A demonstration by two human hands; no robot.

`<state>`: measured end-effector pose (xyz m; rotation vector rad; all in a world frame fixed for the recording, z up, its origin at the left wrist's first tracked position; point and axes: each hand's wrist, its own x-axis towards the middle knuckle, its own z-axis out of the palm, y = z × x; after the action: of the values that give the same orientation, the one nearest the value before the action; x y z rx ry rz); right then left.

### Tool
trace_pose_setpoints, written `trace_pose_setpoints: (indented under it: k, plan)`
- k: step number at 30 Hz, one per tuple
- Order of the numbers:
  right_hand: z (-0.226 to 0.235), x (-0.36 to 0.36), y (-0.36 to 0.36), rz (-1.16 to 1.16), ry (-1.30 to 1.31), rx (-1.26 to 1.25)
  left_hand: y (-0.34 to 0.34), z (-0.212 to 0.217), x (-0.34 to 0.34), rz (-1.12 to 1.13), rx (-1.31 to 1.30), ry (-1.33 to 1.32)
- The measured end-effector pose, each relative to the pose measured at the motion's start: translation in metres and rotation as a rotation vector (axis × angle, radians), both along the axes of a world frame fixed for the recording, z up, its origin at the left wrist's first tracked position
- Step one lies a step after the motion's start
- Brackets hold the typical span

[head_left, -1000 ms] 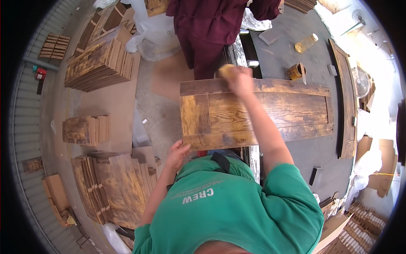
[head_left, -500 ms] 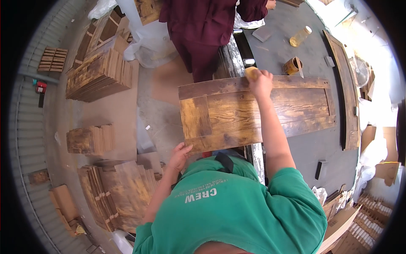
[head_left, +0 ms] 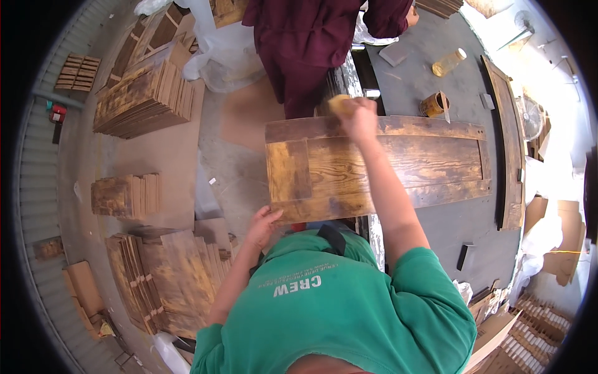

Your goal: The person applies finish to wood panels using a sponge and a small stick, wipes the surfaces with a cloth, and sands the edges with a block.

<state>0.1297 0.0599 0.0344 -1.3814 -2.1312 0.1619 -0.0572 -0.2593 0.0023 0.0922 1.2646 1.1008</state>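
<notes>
A brown stained wooden door panel (head_left: 339, 168) with a raised frame lies crosswise in front of me, its left part jutting past the table's edge. My right hand (head_left: 361, 119) is closed round a yellow sponge (head_left: 339, 104) at the panel's far edge, left of its middle. At the near left corner, my left hand (head_left: 265, 224) grips the panel, fingers on the corner. Beyond the panel stands an open can (head_left: 428, 106) of brown stain with a flat stick (head_left: 445, 107) leaning in it. A clear bottle (head_left: 448, 63) of yellowish liquid lies farther back.
Across from me, a person in maroon clothes (head_left: 299, 50) stands close to the panel's far side. Another long wooden panel (head_left: 507, 149) lies along the dark table's (head_left: 430, 230) right edge. Stacks of boards (head_left: 146, 100) and leaning panels (head_left: 180, 274) stand on the floor to the left.
My right hand has slid left along the panel's far edge with the sponge. My left hand stays at the near left corner. The view has shifted slightly.
</notes>
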Motion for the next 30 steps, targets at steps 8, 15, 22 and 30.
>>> trace_pose_setpoints:
  k: [8, 15, 22, 30]
  plan:
    - [0.011, 0.037, 0.019, -0.135, -0.138, -0.127, -0.004, 0.005, 0.0, 0.014, -0.031, -0.012]
    - [0.006, -0.006, -0.006, 0.106, 0.0, -0.044, 0.001, 0.01, -0.005, -0.048, -0.023, 0.001]
    - [0.013, 0.046, 0.018, -0.158, -0.038, 0.038, -0.002, 0.008, -0.003, -0.023, -0.021, -0.023]
    - [0.008, 0.061, 0.009, -0.24, -0.037, 0.023, 0.004, 0.018, 0.0, -0.06, -0.022, -0.023]
